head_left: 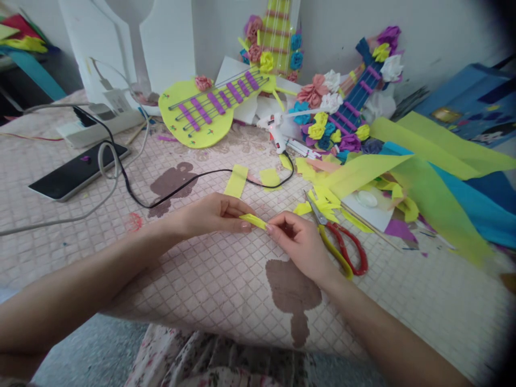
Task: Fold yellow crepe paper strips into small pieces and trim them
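Between my two hands is a small folded strip of yellow crepe paper (253, 219), held just above the tablecloth. My left hand (220, 215) pinches its left end between thumb and fingers. The right end sits in the fingertips of my right hand (296, 239). Beside my right hand lie scissors (342, 244) with one red and one yellow handle, their blades pointing away from me. Two flat yellow paper pieces, a strip (236, 181) and a square (270, 178), rest beyond my hands.
A white glue gun (277, 134) stands behind, its black cord (213, 172) crossing the table. Yellow and blue paper guitars (197, 114) decorated with paper flowers lean at the back. A phone (78, 171) and power strip (100, 126) lie left; crepe sheets (435, 199) and scraps spread right.
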`<action>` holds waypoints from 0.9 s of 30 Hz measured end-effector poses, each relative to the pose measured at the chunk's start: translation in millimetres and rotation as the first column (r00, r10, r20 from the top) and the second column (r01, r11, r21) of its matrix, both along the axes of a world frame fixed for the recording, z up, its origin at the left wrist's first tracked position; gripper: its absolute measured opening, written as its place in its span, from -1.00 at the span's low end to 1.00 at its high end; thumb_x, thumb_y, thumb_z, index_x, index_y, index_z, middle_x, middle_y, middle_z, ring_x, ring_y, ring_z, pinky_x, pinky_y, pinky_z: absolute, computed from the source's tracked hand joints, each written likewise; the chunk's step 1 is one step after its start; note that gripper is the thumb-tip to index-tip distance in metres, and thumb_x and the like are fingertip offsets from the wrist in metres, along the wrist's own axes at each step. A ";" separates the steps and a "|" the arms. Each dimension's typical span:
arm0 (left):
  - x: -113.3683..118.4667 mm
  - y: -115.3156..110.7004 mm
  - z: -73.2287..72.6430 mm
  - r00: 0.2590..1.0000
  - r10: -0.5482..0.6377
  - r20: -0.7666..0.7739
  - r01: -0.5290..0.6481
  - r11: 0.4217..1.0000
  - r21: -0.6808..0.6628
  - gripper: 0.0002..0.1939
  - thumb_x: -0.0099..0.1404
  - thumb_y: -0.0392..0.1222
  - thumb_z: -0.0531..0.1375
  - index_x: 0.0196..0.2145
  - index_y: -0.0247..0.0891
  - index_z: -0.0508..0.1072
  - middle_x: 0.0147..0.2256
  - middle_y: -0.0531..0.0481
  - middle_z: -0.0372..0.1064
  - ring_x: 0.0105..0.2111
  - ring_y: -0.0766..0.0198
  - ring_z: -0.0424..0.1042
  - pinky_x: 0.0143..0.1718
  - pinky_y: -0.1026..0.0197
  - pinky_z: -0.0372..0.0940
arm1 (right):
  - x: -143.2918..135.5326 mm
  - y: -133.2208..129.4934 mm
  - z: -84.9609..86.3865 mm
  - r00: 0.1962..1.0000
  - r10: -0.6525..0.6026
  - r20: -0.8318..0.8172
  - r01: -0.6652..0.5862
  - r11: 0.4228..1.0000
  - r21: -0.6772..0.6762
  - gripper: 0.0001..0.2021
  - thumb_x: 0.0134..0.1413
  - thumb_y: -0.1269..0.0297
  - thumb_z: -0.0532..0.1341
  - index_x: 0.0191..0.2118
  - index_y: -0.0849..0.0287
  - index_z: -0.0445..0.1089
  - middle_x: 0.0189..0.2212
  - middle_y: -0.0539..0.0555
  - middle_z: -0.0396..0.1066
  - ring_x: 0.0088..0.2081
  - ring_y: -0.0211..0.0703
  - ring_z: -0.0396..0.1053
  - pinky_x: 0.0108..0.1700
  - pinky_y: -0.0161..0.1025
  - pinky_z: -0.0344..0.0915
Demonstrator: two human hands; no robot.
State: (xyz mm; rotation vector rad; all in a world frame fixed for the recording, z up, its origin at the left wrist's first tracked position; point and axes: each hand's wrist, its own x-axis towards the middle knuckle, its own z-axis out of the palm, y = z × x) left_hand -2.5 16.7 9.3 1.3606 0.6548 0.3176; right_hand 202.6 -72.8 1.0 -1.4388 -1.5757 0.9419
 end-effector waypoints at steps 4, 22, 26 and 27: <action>4.3 -5.5 -0.3 0.990 0.120 -0.077 -0.116 0.991 0.064 -0.83 0.17 -0.21 0.29 -0.29 -0.35 0.51 -0.40 -0.04 0.55 -0.43 0.37 0.52 -0.37 0.37 0.41 | -0.1 0.0 -0.6 1.000 0.016 0.007 -0.016 1.000 -0.010 -0.88 0.13 0.28 0.20 -0.38 0.18 0.40 -0.51 -0.04 0.34 -0.47 -0.29 0.23 -0.44 -0.32 0.17; 9.9 -15.4 -0.6 0.988 0.106 -0.109 -0.082 0.976 0.203 -0.83 0.18 -0.22 0.23 -0.30 -0.37 0.52 -0.44 -0.06 0.52 -0.46 0.33 0.48 -0.44 0.34 0.36 | -1.4 -0.6 2.3 0.988 0.087 0.129 -0.096 0.993 0.068 -0.89 0.14 0.38 0.15 -0.34 0.16 0.43 -0.46 -0.03 0.40 -0.43 -0.27 0.29 -0.39 -0.34 0.19; 5.3 -10.2 -1.2 0.990 0.055 -0.133 -0.028 0.979 0.201 -0.82 0.20 -0.21 0.21 -0.26 -0.34 0.53 -0.41 -0.06 0.53 -0.44 0.33 0.50 -0.42 0.35 0.37 | 0.9 -1.5 4.3 0.983 0.083 0.163 -0.098 0.991 0.088 -0.89 0.14 0.41 0.16 -0.33 0.16 0.44 -0.44 -0.02 0.43 -0.41 -0.26 0.31 -0.37 -0.33 0.20; 4.6 -9.6 -1.8 0.989 0.048 -0.138 -0.019 0.978 0.206 -0.82 0.20 -0.21 0.21 -0.25 -0.33 0.52 -0.40 -0.05 0.53 -0.44 0.33 0.50 -0.42 0.36 0.36 | 1.4 -1.7 4.6 0.982 0.076 0.171 -0.093 0.992 0.089 -0.90 0.13 0.41 0.17 -0.33 0.16 0.44 -0.44 -0.02 0.43 -0.41 -0.26 0.32 -0.36 -0.32 0.21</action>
